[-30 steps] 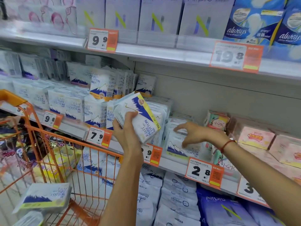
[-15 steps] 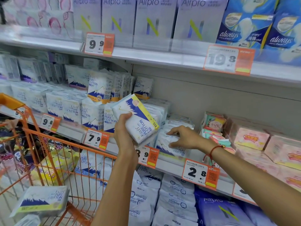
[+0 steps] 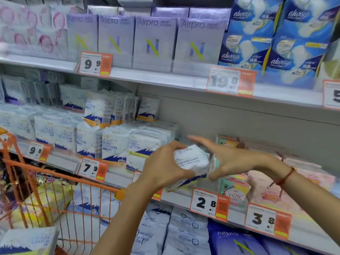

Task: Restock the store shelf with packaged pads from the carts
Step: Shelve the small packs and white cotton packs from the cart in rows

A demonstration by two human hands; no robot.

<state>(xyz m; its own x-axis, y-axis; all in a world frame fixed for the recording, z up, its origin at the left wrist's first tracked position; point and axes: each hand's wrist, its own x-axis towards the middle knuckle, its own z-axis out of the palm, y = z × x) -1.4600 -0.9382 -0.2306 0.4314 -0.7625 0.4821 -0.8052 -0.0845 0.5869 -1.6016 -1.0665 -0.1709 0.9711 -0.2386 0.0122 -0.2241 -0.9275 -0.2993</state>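
Since a second ago the pack [image 3: 191, 162] has come down from chest height to the shelf lip [image 3: 180, 196], above the 2.8 tag [image 3: 209, 205]. Left hand [image 3: 165, 168] grips it, fingers curled round; right hand [image 3: 226, 159] spread flat beside it (contact unclear, blurred). Behind, the row of cotton packs [image 3: 114, 144]. Risk: shoving it in could topple neighbouring packs.

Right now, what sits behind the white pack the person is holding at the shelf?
Behind the white pack, held by the left hand, the middle shelf shows only a bare back wall above it. The pack and both hands cover the slot itself.
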